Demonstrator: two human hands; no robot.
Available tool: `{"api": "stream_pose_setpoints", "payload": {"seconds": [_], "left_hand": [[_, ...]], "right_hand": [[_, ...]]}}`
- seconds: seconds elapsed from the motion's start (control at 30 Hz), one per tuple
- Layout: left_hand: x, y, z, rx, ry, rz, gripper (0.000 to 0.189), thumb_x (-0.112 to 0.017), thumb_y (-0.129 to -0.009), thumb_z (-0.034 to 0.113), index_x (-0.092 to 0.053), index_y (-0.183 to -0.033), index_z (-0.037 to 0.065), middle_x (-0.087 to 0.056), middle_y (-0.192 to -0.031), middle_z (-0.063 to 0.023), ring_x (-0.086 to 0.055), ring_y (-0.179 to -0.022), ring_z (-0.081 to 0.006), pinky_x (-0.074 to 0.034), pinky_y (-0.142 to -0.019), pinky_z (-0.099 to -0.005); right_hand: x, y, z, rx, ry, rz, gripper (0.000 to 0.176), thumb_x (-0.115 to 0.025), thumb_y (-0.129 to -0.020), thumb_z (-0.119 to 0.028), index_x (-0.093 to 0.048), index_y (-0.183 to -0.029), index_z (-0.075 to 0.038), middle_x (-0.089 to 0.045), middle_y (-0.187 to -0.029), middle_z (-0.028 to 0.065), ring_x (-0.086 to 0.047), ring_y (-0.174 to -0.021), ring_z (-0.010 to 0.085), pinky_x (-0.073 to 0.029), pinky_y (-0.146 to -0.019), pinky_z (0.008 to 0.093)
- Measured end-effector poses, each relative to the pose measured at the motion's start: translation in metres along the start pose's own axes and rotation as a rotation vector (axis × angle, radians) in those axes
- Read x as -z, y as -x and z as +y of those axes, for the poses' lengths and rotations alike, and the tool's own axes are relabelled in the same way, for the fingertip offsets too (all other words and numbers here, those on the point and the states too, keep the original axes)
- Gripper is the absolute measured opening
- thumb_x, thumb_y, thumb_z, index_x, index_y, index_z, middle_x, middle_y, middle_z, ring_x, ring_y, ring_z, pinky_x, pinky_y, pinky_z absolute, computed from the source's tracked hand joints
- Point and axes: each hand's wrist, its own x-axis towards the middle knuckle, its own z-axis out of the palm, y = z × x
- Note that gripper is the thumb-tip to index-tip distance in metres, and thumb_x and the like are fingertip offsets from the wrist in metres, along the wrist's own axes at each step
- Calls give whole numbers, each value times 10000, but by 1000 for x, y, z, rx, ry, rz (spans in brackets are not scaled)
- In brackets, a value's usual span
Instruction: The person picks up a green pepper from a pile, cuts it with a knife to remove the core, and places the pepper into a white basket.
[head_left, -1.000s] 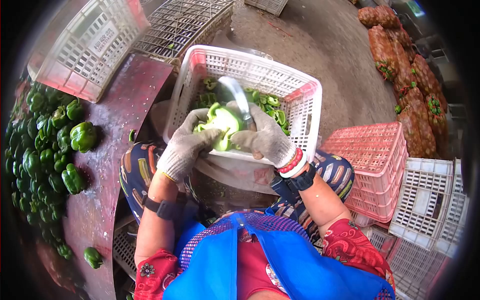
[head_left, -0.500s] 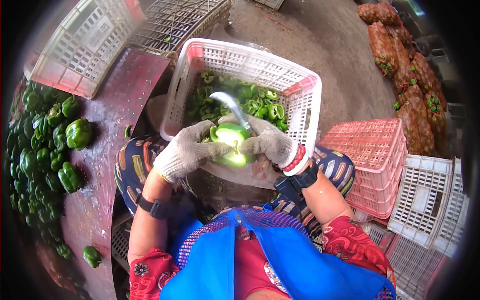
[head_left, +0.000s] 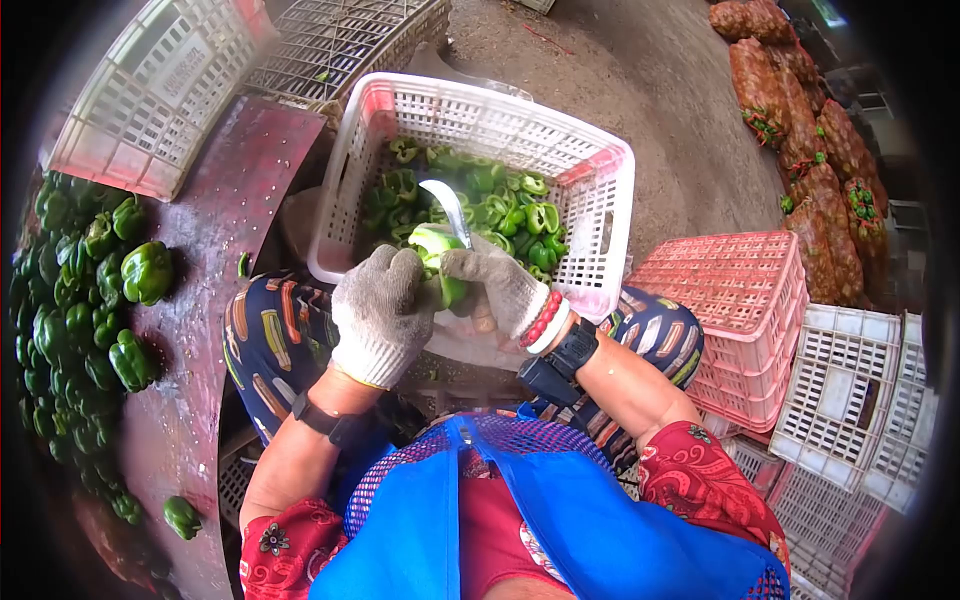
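Between my gloved hands, above the crate, is a green bell pepper (head_left: 432,240) with pale cut flesh showing. My left hand (head_left: 382,312) is closed round its near left side. My right hand (head_left: 500,288) is closed on a knife with a curved blade (head_left: 450,208); the blade points up and left past the pepper, and the handle is hidden in the glove. The right thumb presses against the pepper. Below and beyond my hands, a white plastic crate (head_left: 598,165) holds many cut green pepper pieces (head_left: 505,210).
To the left, whole green peppers (head_left: 75,325) are heaped on a reddish board (head_left: 215,220). A white crate (head_left: 165,95) stands at its far end. Stacked red crates (head_left: 715,290) and white crates (head_left: 835,390) are on the right. Filled mesh sacks (head_left: 805,150) lie farther back.
The pepper has turned and shifted slightly left and away from me, so its opened inside shows less. My left hand has rotated, its back now facing up. The knife stays in my right hand.
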Motion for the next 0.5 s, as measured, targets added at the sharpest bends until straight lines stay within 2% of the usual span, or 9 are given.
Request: {"api": "stream_pose_setpoints", "payload": {"seconds": [0.17,0.2,0.23,0.3,0.33,0.37,0.4,0.47,0.5], "left_hand": [[9,-10,0,-253,-64,211,245,-758,-665,110,-605,-856,112,-577,-805,-110,-601,-710,-363,-470,-599,-478],[12,-12,-2,-231,70,227,225,-783,-720,107,-615,-869,108,-560,-792,-106,-601,-710,-355,-482,-609,-406],[12,-14,-1,-69,334,246,183,-789,-837,111,-613,-887,103,-576,-778,-48,-616,-684,-255,-469,-603,-327],[27,-17,7,620,1051,186,135,-738,-951,145,-612,-937,101,-600,-795,0,-598,-673,-131,-443,-585,-273],[41,-17,9,666,1234,274,118,-701,-986,166,-606,-986,95,-632,-838,11,-558,-667,-61,-432,-570,-256],[66,-12,15,772,1390,303,119,-677,-991,168,-589,-976,89,-646,-851,-33,-540,-644,-70,-419,-561,-233],[83,1,9,706,1415,313,114,-673,-982,153,-582,-963,87,-655,-866,-48,-533,-638,-72,-410,-552,-225],[131,46,-13,506,1339,250,106,-656,-948,108,-554,-923,89,-681,-912,-90,-531,-636,-76,-402,-530,-231],[165,76,-19,715,1119,195,161,-704,-923,159,-568,-927,71,-687,-928,-94,-557,-657,-86,-432,-555,-261]], "right_hand": [[-22,1,0,-63,-339,123,486,-681,-1000,-304,-583,-1416,-73,-733,-951,38,-544,-511,52,-386,-373,185],[-25,4,0,-62,-349,124,481,-668,-1009,-305,-579,-1419,-71,-737,-961,38,-560,-522,56,-384,-372,182],[-14,5,9,-22,-281,58,472,-652,-1017,-304,-576,-1420,-69,-741,-984,41,-584,-542,64,-389,-377,182],[-11,6,13,6,-310,-30,442,-614,-1043,-312,-583,-1411,-68,-749,-1026,49,-623,-594,81,-404,-396,188],[-10,6,15,19,-325,-74,428,-595,-1056,-315,-586,-1406,-68,-753,-1048,53,-642,-620,89,-411,-406,192],[-5,2,13,8,-290,-71,413,-592,-1060,-338,-597,-1374,-69,-751,-1037,58,-613,-600,81,-413,-410,195],[7,-1,7,-12,-225,19,402,-589,-1065,-361,-607,-1342,-70,-749,-1027,64,-584,-580,72,-416,-414,199],[30,-15,-4,-87,-21,324,395,-583,-1073,-406,-628,-1278,-72,-744,-1007,75,-526,-539,56,-420,-421,207],[58,-22,-10,-191,1,211,272,-587,-1068,-346,-630,-1161,-94,-739,-982,97,-498,-523,55,-426,-419,207]]}}
